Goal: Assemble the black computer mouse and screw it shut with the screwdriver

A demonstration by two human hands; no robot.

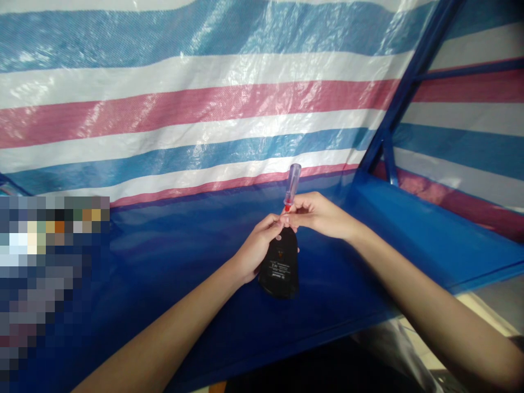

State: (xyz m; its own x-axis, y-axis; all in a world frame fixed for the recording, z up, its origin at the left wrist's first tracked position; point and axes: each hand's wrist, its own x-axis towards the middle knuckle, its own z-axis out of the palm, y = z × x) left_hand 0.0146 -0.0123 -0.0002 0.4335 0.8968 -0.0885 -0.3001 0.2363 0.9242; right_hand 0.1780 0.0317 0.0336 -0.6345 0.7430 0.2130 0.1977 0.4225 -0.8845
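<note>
Noted near the middle of the blue table (184, 284): a black device (282, 254) with its printed label (279, 270) uppermost. Grips it from one side with the left hand (258, 245), with a fingertip showing at the opposite edge. Pinches a screwdriver (292, 185) low, about its red collar, between thumb and finger of the right hand (323, 215), with the fingertips of both hands touching or nearly so. Leaves the clear handle bare above the pinch, nearly upright with a slight lean. Cannot tell whether the tip is seated in anything, for lack of sight past the fingers; cannot tell either whether the device bears fully on the table or hangs partly in the left hand. Judged chief risk: slippage of the tip across the casing, from the lean and the low hold. Judged second: a jab to the left fingertips, from their closeness to the tip. Judged third: rocking of the device under downward pressure, from uncertain support. Possible also: toppling of the screwdriver, from too light a pinch. Noted behind: a striped sheet (204, 120), apart from the hands.
</note>
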